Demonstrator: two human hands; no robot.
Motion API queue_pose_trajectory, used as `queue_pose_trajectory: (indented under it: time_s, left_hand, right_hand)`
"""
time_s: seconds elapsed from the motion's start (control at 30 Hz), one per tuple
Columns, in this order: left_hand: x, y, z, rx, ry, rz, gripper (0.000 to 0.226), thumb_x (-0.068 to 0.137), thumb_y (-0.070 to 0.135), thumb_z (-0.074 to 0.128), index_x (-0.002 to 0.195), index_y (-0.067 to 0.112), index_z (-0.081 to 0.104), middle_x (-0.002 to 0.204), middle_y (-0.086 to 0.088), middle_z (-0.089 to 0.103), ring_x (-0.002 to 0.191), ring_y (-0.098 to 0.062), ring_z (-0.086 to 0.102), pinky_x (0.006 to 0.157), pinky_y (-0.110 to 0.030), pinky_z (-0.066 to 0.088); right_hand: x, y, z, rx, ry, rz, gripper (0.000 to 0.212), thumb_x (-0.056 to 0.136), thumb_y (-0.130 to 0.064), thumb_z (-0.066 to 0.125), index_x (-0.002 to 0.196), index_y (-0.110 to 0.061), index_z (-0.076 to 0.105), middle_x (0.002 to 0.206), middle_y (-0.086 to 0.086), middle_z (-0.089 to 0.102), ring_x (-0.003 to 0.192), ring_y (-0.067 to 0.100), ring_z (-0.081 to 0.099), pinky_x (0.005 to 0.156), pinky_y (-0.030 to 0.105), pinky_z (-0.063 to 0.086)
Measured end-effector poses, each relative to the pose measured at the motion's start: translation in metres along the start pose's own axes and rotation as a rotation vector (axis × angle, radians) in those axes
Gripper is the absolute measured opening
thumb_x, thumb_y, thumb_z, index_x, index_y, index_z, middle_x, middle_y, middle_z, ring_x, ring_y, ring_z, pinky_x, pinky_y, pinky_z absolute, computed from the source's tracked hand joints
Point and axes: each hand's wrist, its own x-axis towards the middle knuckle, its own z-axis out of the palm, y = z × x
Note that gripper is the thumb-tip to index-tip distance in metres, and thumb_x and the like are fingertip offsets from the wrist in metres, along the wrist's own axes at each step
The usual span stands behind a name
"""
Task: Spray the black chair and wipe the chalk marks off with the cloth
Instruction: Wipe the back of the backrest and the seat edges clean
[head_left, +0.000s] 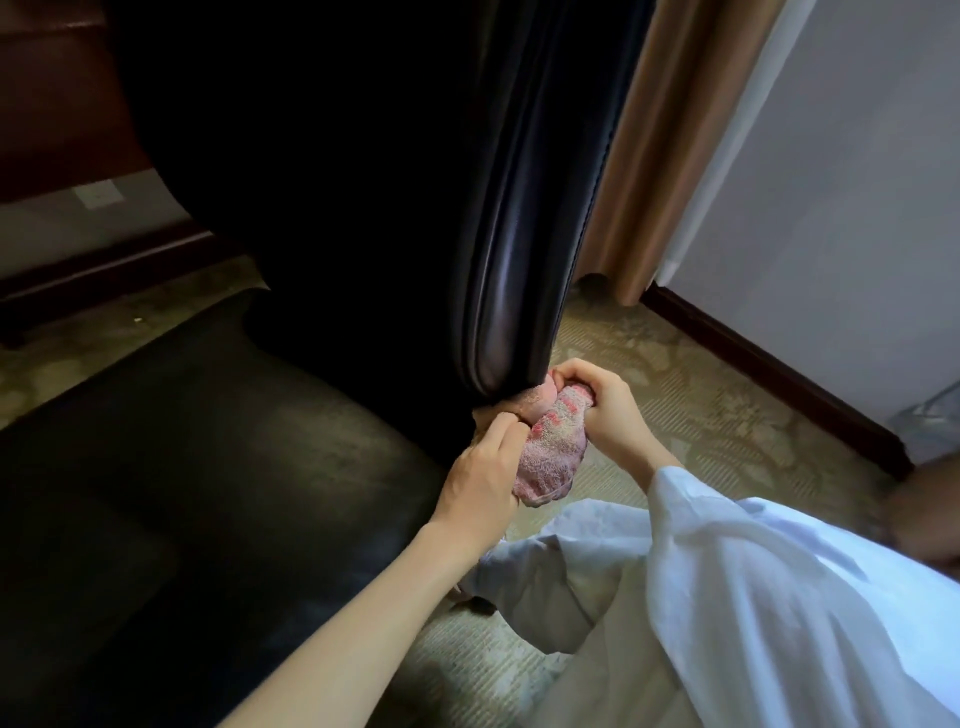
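Down at the far left, the chair's seat (208, 467) lies dark and broad, and no chalk shows on it in this dim light. Moving in, the backrest (498, 260) rises upright through the middle, its padded edge catching a sheen. Its bottom corner is where the action is.

The left hand (483, 467) comes up from below, fingers curled tight and pinching the near end of the cloth (550, 452) right at that corner. The cloth, pink terry bunched into a roll, touches the lower edge of the backrest between the two hands. Just beside it, the right hand (597, 410) grips the far end, fingers wrapped round the roll. Both hands are clamped on it.

This reads as the wiping step, working the corner where backrest meets seat. Spraying looks done or set aside, I'd judge: no spray bottle is in view, and no container of any kind, so there are no contents to report.

The next move calls for firm pressure along the piped seam, dragging the roll with both hands. After that, a check of the leather for leftover chalk, which will be hard to spot in this shadow.

Further right, a tan curtain (623, 156) hangs down to the carpet (701, 405). A pale wall (831, 182) closes the frame, with a white sleeve (753, 571) low down.
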Motion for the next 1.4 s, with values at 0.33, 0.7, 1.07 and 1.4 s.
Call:
queue_pose_trajectory:
  time_s: [0.33,0.7,1.07,1.4]
  left_hand:
    - [0.000,-0.030,0.036,0.452,-0.152,0.334,0.024,0.055,0.019,0.076,0.077,0.019,0.066,0.072,0.003,0.058,0.070,-0.016,0.059,0.071,-0.027,0.052]
    - [-0.110,-0.054,-0.022,0.141,0.010,0.126,0.064,0.044,-0.015,0.066,0.104,0.008,0.065,0.106,-0.003,0.062,0.100,-0.021,0.059,0.078,-0.032,0.056]
    - [-0.238,-0.067,-0.044,0.237,0.013,0.053,0.075,0.024,-0.008,0.074,0.098,0.009,0.073,0.107,-0.002,0.066,0.106,-0.016,0.053,0.074,-0.028,0.057]
    - [-0.294,-0.075,-0.065,0.254,0.124,0.032,0.043,0.063,0.012,0.036,0.086,0.017,0.072,0.102,0.008,0.059,0.096,-0.008,0.052,0.068,-0.016,0.047]
  right_hand:
    - [-0.052,0.063,0.069,-0.006,-0.140,0.317,0.013,0.082,-0.004,0.062,0.080,-0.017,0.061,0.079,0.000,0.065,0.075,0.006,0.049,0.065,0.016,0.040]
    - [-0.106,-0.011,0.097,0.007,-0.065,0.267,0.038,0.069,0.008,0.050,0.086,-0.025,0.059,0.080,-0.009,0.065,0.079,0.011,0.059,0.071,0.025,0.046]
    - [-0.183,-0.076,0.134,-0.097,-0.323,0.077,0.027,0.074,-0.005,0.049,0.095,-0.020,0.060,0.097,-0.002,0.057,0.089,0.016,0.053,0.079,0.027,0.043]
    - [-0.224,-0.120,0.168,-0.322,-0.426,-0.188,0.048,0.082,-0.036,0.029,0.113,-0.018,0.059,0.109,0.010,0.055,0.100,0.029,0.052,0.082,0.035,0.047]
